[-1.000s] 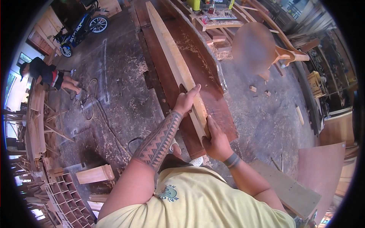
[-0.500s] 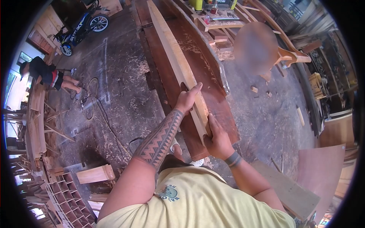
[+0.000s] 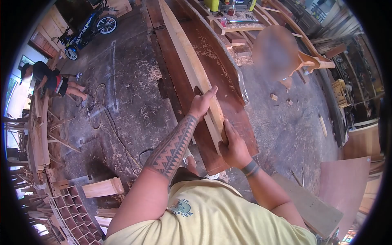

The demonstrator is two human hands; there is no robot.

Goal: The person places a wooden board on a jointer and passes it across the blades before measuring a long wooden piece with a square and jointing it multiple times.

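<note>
A long pale wooden beam (image 3: 183,51) runs away from my body, above a reddish-brown workbench (image 3: 228,106) strewn with shavings. My left hand (image 3: 201,104) grips the beam partway along its near half, thumb on the top face and fingers around the left side. Close to the beam's near end, my right hand (image 3: 234,147) is wrapped on it from the right, fingers stretched along that side. The undersides of both grips are hidden by the wood.
A person (image 3: 53,79) bends over stacked timber at the left. A motorcycle (image 3: 87,32) stands at the back left. A hose (image 3: 108,116) lies on the shaving-covered floor. At the back right are a wooden frame (image 3: 237,27) with tools and a blurred patch; a board (image 3: 308,204) leans near my right arm.
Both hands keep their hold and the beam stays almost in place, my right hand shifting very slightly. The person at the left has moved a little.
</note>
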